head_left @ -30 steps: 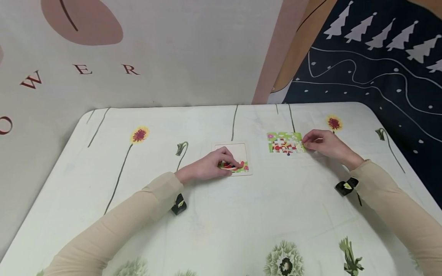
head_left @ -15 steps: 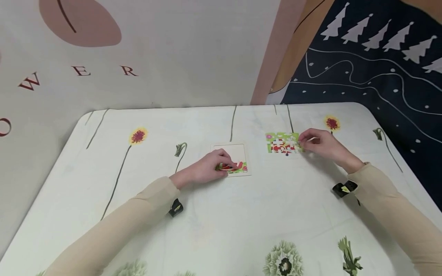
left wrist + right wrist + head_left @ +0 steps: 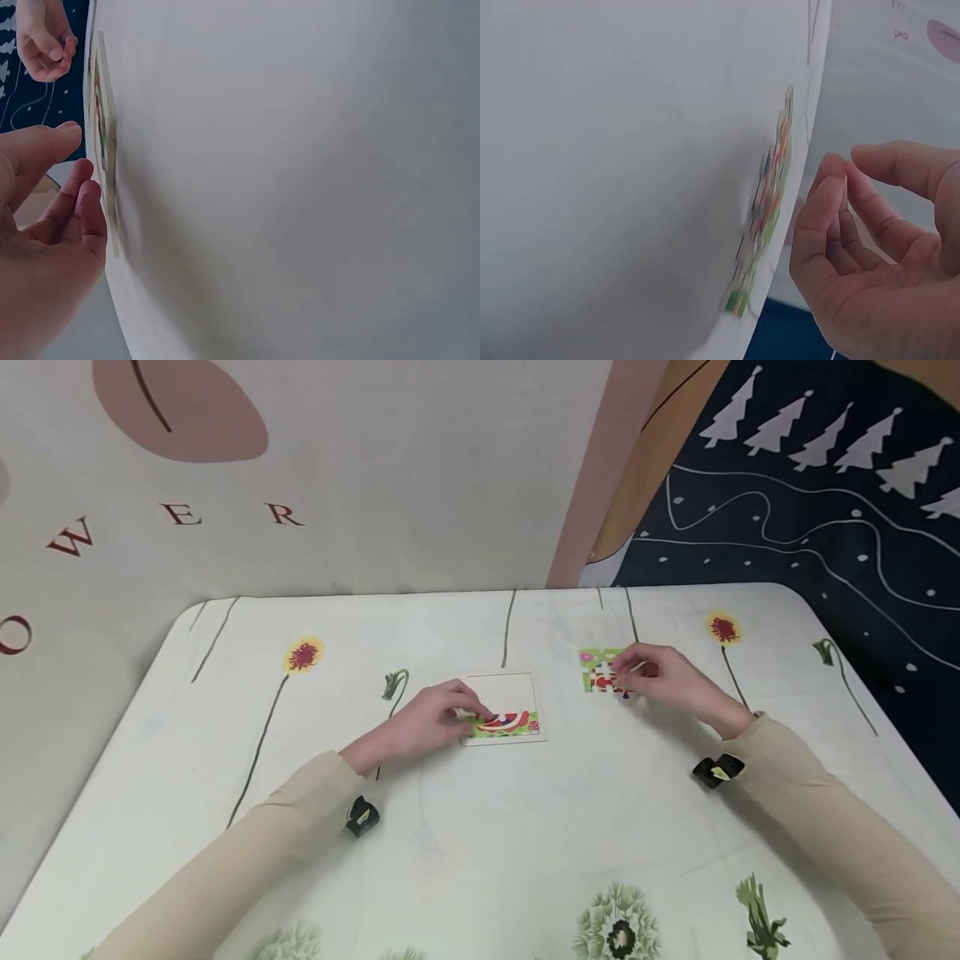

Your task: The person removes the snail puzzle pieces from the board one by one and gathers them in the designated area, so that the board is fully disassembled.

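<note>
My left hand (image 3: pixel 423 724) is at the left side of a shallow puzzle tray (image 3: pixel 501 691), its fingertips over the picture pieces (image 3: pixel 513 723) that fill the tray's lower strip. In the left wrist view its thumb and fingers stand apart with nothing between them, beside the tray's edge (image 3: pixel 110 150). My right hand (image 3: pixel 671 681) hovers above a patch of jigsaw pieces (image 3: pixel 597 660), green and red, and covers their right part. The right wrist view shows its thumb and fingertips nearly meeting, with no piece visible, beside the jigsaw pieces (image 3: pixel 769 199).
A white cloth (image 3: pixel 480 843) printed with flowers covers the table, with both puzzle parts lying on it. Behind the table hangs a light printed backdrop (image 3: pixel 420 485), with a dark tree-patterned one (image 3: pixel 787 510) at the right.
My left hand has drawn back leftward, uncovering more of the picture strip in the tray. My right hand has moved left from the patch's right edge to over its pieces.
</note>
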Tool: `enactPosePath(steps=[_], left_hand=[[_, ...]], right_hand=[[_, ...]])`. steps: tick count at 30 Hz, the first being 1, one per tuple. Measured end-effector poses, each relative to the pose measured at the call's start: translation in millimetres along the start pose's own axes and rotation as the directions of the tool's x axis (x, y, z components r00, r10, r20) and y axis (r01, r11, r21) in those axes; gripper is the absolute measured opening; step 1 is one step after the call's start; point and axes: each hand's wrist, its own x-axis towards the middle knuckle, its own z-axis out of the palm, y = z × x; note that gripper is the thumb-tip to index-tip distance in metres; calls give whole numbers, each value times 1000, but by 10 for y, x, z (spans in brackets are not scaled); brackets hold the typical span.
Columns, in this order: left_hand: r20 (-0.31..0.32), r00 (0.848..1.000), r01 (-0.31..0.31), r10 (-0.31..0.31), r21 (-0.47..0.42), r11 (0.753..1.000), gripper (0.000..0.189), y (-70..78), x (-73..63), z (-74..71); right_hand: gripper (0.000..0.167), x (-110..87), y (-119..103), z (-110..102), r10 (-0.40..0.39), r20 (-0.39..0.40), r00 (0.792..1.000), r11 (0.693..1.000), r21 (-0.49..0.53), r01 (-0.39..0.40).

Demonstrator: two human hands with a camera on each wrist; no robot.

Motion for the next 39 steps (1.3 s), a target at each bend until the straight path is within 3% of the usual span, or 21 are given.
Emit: enactPosePath(steps=[10,18,26,32,39], left_hand=[[39,999,-24,22,27,999,31,-49,19,-7],[77,997,-15,13,33,999,30,-68,68,10],[87,996,23,-21,-21,1000,25,-103,131,17],[97,995,38,-34,-45,998,25,-101,134,13],[105,993,62,-57,-41,997,25,-104,141,16]], right_hand=[[16,126,-132,299,-130,55,990,991,-2,130],[19,178,-274,477,-149,138,979,989,5,150],[20,254,-349,604,-156,217,964,988,18,156],[21,291,-404,680,-188,248,950,981,7,192],[24,313,-453,728,-156,276,948,985,-22,169]])
